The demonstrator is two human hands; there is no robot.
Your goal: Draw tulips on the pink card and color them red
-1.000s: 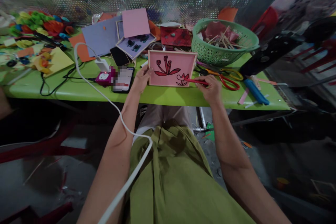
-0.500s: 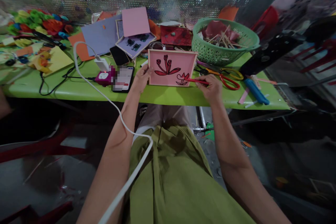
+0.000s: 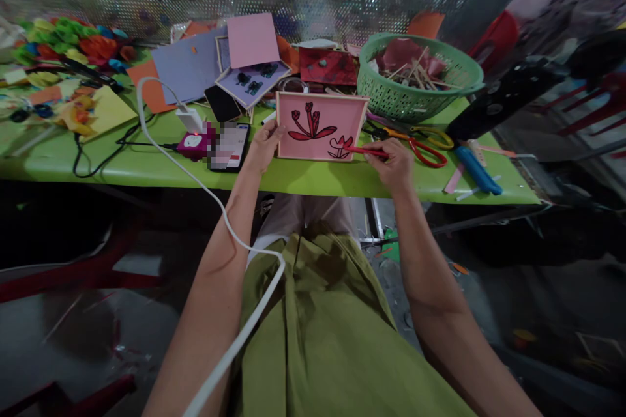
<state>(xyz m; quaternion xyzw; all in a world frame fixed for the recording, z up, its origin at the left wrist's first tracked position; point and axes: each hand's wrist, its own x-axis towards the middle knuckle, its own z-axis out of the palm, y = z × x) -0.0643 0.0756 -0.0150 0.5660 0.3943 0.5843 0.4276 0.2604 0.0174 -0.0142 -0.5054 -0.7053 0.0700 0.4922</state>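
A pink framed picture (image 3: 320,118) with a light wooden border stands tilted near the table's front edge. Red flowers with black outlines are drawn on it, a larger plant at the left and a smaller flower at the lower right. My left hand (image 3: 267,143) is closed on the frame's left edge. In my right hand (image 3: 397,166) is a slim red marker (image 3: 369,151), pinched between the fingers. The marker's tip touches or nearly touches the small flower, which is partly red and partly unfilled pink.
Behind the frame sits a green basket (image 3: 415,104) of sticks and scraps. Orange scissors (image 3: 425,155) and a blue-handled tool (image 3: 476,169) lie right. A phone (image 3: 229,146), a purple socket block (image 3: 193,144) and a white cable (image 3: 195,176) are left; the cable crosses my left arm.
The frame, my two hands and the marker look almost unmoved. At the far left edge, a part of a person beside the table has gone out of view.
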